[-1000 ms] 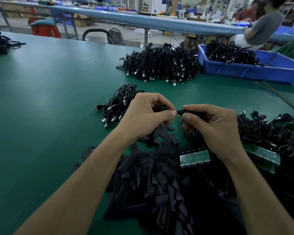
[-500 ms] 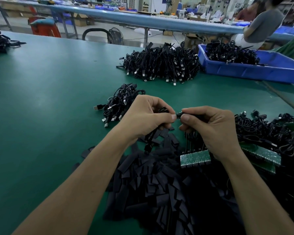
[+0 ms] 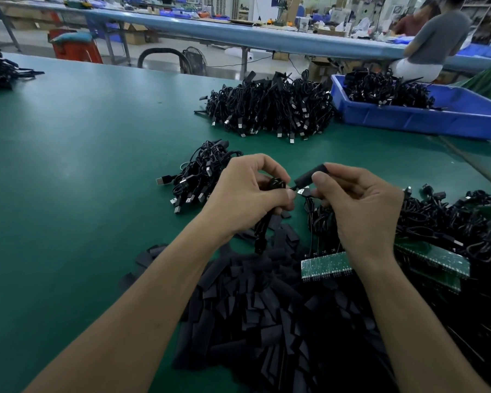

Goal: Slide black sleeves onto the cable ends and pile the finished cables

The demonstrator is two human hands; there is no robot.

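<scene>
Hands have parted: right hand [image 3: 360,211] pinches flat matte sleeve [image 3: 309,175]; left hand [image 3: 247,194] grips coiled cable [image 3: 275,184].

Black dominates a deep green surface [image 3: 68,171]: a heap of matte black sleeves [image 3: 253,321] and piles of black cables [image 3: 267,109] tipped with silver plugs. At centre, a single black sleeve [image 3: 309,175] meets a black coiled cable [image 3: 275,184]. A green circuit board [image 3: 326,266] shows rows of small pale marks. Behind stand a bright blue bin [image 3: 423,120], a red stool [image 3: 77,52] with a teal cushion [image 3: 71,37], and a pale blue surface [image 3: 267,39].
</scene>
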